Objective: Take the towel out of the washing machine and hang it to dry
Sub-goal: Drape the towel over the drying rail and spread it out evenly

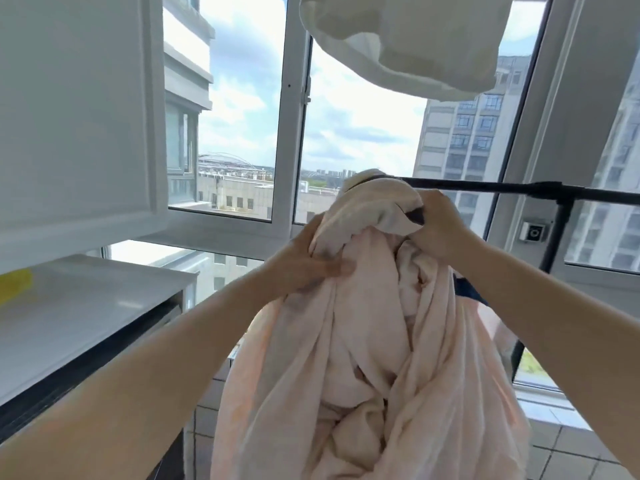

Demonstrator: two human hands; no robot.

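Both hands are up on the towel (374, 341): my left hand (308, 261) grips a fold on its left side near the top, thumb lying flat across the cloth and fingers tucked behind it, while my right hand (440, 226) is curled round the bunched top edge, pinching it just under the black drying rail (485, 187). That pale pink towel is draped over the near end of the rail and hangs down in heavy, twisted folds between my forearms, filling the lower middle of the view; I cannot tell how much of it lies over the far side. From the rail a black upright post (557, 233) drops on the right. Above, a white cloth (408, 36) hangs across the top of the frame, apart from the towel. On the left I see a white cabinet door (76, 109) swung open over a white countertop (86, 306), with a blurred yellow object (14, 284) at the counter's left edge. Behind everything stand the white-framed windows (291, 133), with apartment blocks and cloudy sky beyond, and tiled flooring (571, 452) shows at lower right
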